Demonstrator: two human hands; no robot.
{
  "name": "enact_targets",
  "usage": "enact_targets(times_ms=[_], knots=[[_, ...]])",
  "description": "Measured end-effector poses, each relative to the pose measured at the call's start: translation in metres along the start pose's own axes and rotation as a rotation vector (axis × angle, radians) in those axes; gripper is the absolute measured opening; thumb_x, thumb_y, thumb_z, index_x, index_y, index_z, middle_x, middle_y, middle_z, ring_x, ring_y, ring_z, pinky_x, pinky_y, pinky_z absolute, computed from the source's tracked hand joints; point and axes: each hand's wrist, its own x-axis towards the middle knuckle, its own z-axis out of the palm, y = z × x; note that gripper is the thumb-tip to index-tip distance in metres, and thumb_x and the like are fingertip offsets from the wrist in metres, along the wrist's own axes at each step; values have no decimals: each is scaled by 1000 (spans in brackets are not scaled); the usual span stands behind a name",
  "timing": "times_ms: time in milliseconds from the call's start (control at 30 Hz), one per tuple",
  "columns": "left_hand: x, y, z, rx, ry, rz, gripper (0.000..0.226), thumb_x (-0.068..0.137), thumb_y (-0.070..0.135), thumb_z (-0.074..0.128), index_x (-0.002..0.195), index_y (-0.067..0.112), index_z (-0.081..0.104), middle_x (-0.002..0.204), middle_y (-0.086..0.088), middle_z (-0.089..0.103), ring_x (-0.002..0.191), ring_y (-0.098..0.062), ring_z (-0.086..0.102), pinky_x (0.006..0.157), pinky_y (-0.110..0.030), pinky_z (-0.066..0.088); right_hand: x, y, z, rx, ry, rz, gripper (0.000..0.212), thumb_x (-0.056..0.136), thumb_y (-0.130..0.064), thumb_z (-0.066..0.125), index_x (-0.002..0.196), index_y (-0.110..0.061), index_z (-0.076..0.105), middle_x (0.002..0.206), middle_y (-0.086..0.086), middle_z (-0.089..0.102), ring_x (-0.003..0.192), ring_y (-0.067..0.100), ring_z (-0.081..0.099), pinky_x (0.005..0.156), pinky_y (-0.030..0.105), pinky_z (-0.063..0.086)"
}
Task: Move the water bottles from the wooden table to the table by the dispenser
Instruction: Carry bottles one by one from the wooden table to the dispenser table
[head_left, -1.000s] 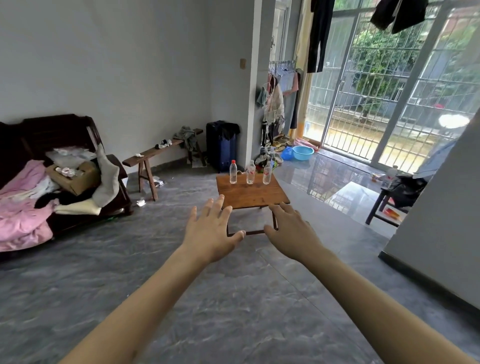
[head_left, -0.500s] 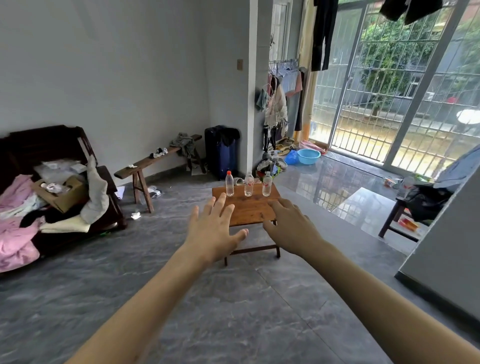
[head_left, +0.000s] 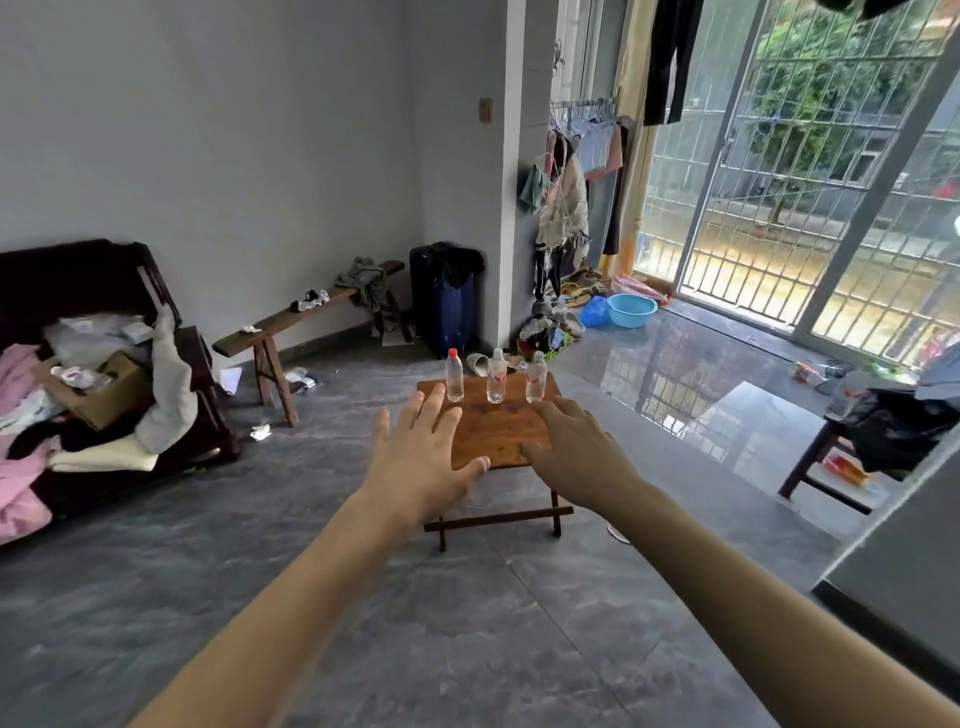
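Three clear water bottles stand upright in a row at the far edge of a small wooden table (head_left: 496, 431): a red-capped bottle (head_left: 454, 375) on the left, a middle bottle (head_left: 496, 376) and a right bottle (head_left: 535, 378). Both my arms stretch forward toward the table. My left hand (head_left: 423, 457) is spread flat, palm down, in front of the table's left side. My right hand (head_left: 576, 449) is relaxed with fingers extended, in front of the right side. Neither hand touches a bottle. No dispenser is in view.
A dark sofa (head_left: 93, 364) piled with clothes and a cardboard box stands at the left. A wooden bench (head_left: 291, 327) and a blue suitcase (head_left: 444, 301) line the back wall. A blue basin (head_left: 631, 310) lies by the barred glass door. A low dark table (head_left: 841, 467) with a black bag is at right.
The view has come closer to the wooden table, which now looks larger and sits behind my hands. Both hands stay stretched out and open.
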Motion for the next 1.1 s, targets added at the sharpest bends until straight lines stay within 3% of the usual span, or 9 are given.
enact_targets(times_ms=[267, 400, 533, 700, 900, 1100], knots=[[106, -27, 7, -21, -2, -6, 82, 97, 70, 38, 163, 28, 13, 173, 2, -7, 159, -20, -10, 125, -53, -7, 106, 12, 13, -3, -7, 0, 58, 91, -39, 47, 146, -23, 38, 154, 8, 36, 137, 31, 38, 106, 49, 38], [162, -43, 5, -8, -17, 4, 81, 98, 68, 37, 163, 26, 12, 173, 1, -11, 159, -21, -12, 125, -53, -7, 173, 4, 16, -2, -21, -6, 58, 92, -37, 47, 147, -22, 37, 153, 10, 37, 144, 33, 30, 108, 49, 38], [219, -64, 8, -21, -21, -4, 81, 98, 69, 36, 163, 27, 12, 172, 2, -11, 159, -21, -12, 124, -52, -11, 237, -5, 22, -17, -15, -17, 53, 93, -38, 49, 142, -21, 42, 148, 9, 43, 138, 30, 38, 105, 48, 39], [275, -86, 18, -32, -38, -15, 81, 97, 70, 38, 162, 29, 13, 172, 2, -11, 159, -22, -12, 123, -52, -11, 291, -4, 39, -32, -73, -12, 58, 95, -41, 47, 148, -21, 36, 156, 8, 35, 143, 29, 33, 115, 54, 30], [334, -106, 26, -44, -58, -44, 82, 97, 70, 38, 162, 29, 13, 173, 1, -9, 159, -23, -10, 124, -53, -9, 352, 12, 48, -33, -79, 13, 49, 93, -41, 49, 138, -22, 45, 147, 8, 44, 134, 29, 42, 103, 47, 39], [400, -109, 41, -25, -92, -61, 82, 97, 70, 37, 163, 28, 12, 173, 0, -9, 159, -23, -10, 125, -53, -6, 417, 43, 53, -29, -106, 25, 56, 95, -39, 45, 148, -22, 37, 154, 8, 36, 141, 32, 35, 111, 51, 31]])
